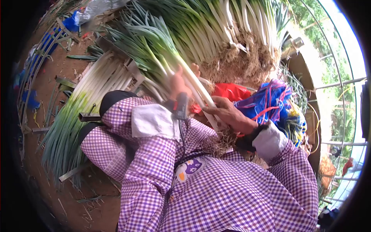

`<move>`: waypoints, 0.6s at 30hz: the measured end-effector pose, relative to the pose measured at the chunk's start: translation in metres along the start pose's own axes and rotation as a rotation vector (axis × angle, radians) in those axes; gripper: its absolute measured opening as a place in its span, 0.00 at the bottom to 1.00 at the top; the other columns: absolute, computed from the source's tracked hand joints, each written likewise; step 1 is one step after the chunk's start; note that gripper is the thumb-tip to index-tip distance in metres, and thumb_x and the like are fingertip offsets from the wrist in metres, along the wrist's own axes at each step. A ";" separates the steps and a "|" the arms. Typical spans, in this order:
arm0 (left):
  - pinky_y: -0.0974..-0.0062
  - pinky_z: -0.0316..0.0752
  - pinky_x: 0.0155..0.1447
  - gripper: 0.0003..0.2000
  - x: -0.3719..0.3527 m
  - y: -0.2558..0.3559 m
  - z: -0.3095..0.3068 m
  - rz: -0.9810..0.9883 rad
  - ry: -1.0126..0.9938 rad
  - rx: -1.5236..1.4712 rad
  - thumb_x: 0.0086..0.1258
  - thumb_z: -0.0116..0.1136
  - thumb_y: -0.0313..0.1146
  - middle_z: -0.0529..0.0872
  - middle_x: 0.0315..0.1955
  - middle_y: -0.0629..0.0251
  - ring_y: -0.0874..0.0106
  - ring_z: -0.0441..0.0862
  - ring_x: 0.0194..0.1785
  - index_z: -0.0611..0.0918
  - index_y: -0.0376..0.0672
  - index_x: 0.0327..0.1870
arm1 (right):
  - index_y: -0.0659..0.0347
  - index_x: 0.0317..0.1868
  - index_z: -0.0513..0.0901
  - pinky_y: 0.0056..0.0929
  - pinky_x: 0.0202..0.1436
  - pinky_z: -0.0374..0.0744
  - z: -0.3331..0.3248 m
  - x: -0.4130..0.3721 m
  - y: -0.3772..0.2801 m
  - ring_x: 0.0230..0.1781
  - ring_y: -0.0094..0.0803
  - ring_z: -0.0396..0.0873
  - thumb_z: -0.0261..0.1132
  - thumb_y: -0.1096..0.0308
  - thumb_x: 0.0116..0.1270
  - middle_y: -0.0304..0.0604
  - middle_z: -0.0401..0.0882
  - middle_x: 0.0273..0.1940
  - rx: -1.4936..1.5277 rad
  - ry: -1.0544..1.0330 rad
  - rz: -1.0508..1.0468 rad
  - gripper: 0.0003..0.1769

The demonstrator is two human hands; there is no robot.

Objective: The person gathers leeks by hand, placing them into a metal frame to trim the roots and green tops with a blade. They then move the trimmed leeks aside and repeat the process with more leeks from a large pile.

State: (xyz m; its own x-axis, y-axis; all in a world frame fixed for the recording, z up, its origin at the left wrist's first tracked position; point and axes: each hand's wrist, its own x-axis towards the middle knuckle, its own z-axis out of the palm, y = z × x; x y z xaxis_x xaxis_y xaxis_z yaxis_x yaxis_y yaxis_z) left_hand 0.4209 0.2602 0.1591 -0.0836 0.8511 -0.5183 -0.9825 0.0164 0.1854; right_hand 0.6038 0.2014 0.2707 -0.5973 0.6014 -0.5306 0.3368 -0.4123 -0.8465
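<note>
Long green onions (195,83) lie slantwise across my lap, white stalks toward me and leaves pointing up and left. My right hand (232,116) is closed around their lower white ends, just above the tangled roots (222,143). My left hand (178,85), blurred by motion, is farther up the same stalks; fingertips show on their far side, so it looks wrapped round them. A dark device with an orange mark (180,106) sits at my left wrist. To the left, a row of green onions (94,87) rests on a metal frame (89,117).
A large heap of green onions (205,34) lies at the top, roots toward me. Right of my hands are a red bag (232,92) and a blue net bag (266,100). Cardboard (303,69) stands at the right. Scraps litter the brown ground (81,210).
</note>
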 end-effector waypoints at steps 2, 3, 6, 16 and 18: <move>0.56 0.83 0.63 0.24 -0.008 0.000 0.005 0.030 -0.019 0.080 0.86 0.43 0.50 0.86 0.50 0.46 0.56 0.87 0.53 0.74 0.33 0.60 | 0.72 0.59 0.78 0.26 0.49 0.85 0.001 -0.003 -0.006 0.45 0.29 0.87 0.66 0.59 0.76 0.46 0.86 0.46 0.013 -0.040 0.011 0.23; 0.55 0.83 0.63 0.23 -0.008 0.000 0.005 0.043 -0.011 0.086 0.86 0.42 0.49 0.86 0.50 0.47 0.56 0.87 0.53 0.73 0.34 0.61 | 0.72 0.60 0.77 0.25 0.48 0.84 0.000 -0.002 -0.001 0.45 0.29 0.87 0.66 0.59 0.77 0.46 0.86 0.46 0.023 -0.038 -0.010 0.23; 0.55 0.83 0.64 0.22 -0.009 0.002 0.006 0.042 -0.010 0.097 0.87 0.40 0.49 0.85 0.52 0.48 0.58 0.87 0.55 0.71 0.36 0.62 | 0.70 0.61 0.77 0.25 0.45 0.82 -0.002 0.002 0.011 0.43 0.26 0.85 0.65 0.60 0.77 0.43 0.85 0.45 0.016 -0.025 -0.041 0.23; 0.56 0.82 0.64 0.24 -0.013 0.002 0.009 0.023 -0.019 0.162 0.87 0.41 0.49 0.86 0.51 0.50 0.58 0.87 0.54 0.73 0.33 0.60 | 0.66 0.63 0.75 0.26 0.39 0.78 0.000 0.002 0.029 0.39 0.24 0.79 0.62 0.60 0.78 0.39 0.81 0.43 -0.087 0.049 -0.062 0.22; 0.56 0.82 0.64 0.24 -0.015 0.001 0.010 0.019 -0.010 0.192 0.87 0.41 0.50 0.86 0.51 0.50 0.58 0.87 0.54 0.74 0.33 0.60 | 0.66 0.63 0.75 0.26 0.40 0.78 0.002 -0.008 0.018 0.40 0.24 0.79 0.62 0.60 0.78 0.39 0.81 0.43 -0.111 0.054 -0.034 0.22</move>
State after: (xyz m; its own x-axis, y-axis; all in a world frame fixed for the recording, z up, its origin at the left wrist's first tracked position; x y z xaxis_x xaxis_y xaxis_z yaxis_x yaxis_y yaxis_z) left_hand 0.4229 0.2526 0.1752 -0.0993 0.8575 -0.5048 -0.9308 0.0992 0.3517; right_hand 0.6130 0.1876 0.2596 -0.5710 0.6506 -0.5007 0.3977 -0.3144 -0.8620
